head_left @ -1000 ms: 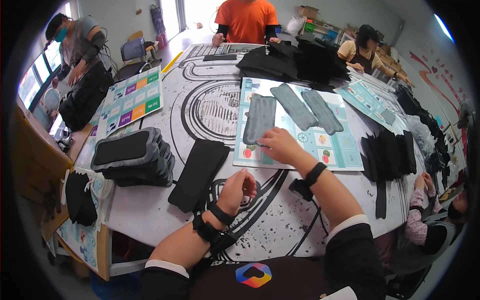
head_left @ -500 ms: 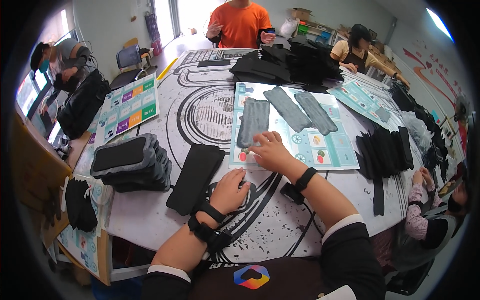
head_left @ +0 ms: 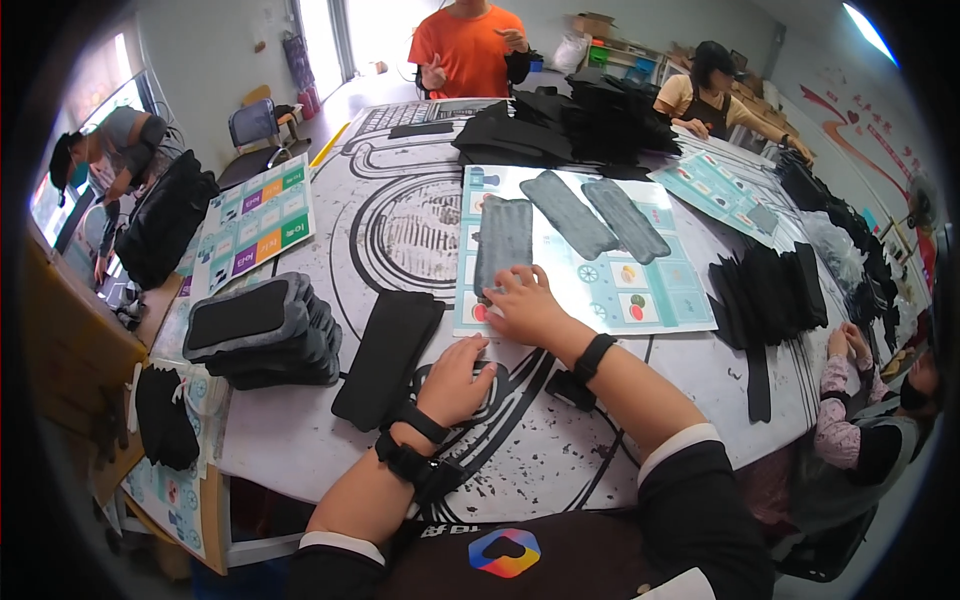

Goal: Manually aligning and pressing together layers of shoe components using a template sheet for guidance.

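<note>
Three grey fuzzy oblong pads lie on a glossy pale-blue printed board: a left pad, a middle pad and a right pad. My right hand is over the near end of the left pad, fingers apart and bent, fingertips at its edge. Beside the board's lower left corner, my left hand rests on the table, open and holding nothing. A stack of black oblong pieces lies just left of it. Farther left stands a pile of grey-edged pads with a black centre.
A heap of black fabric pieces covers the far table. More black strips lie at the right. Printed boards lie at the left and right. A person in orange stands opposite; other people work around the table.
My right hand has shifted slightly left and lower at the left pad's near end. My left hand stays in place. The person in orange has moved their hands.
</note>
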Motion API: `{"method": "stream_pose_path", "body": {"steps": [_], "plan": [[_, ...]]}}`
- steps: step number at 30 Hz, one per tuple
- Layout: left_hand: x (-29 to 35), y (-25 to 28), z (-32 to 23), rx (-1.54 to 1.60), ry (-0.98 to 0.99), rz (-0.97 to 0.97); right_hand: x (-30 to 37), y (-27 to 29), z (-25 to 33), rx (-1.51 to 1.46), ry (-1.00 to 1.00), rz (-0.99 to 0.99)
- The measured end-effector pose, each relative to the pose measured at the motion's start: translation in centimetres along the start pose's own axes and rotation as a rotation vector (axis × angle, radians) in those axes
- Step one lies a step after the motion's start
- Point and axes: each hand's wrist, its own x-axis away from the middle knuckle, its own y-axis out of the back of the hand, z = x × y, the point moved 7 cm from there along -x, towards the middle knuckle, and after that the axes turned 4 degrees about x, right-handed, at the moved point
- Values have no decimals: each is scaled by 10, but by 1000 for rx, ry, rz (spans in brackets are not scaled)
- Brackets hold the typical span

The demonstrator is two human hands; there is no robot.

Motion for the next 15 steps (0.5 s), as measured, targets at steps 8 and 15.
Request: {"method": "stream_pose_path", "body": {"steps": [8,15], "plan": [[2,2,0,30,108,7,26,31,2,-149,125,1],[3,20,15,321,205,-260,82,73,17,-262,278,-16]]}}
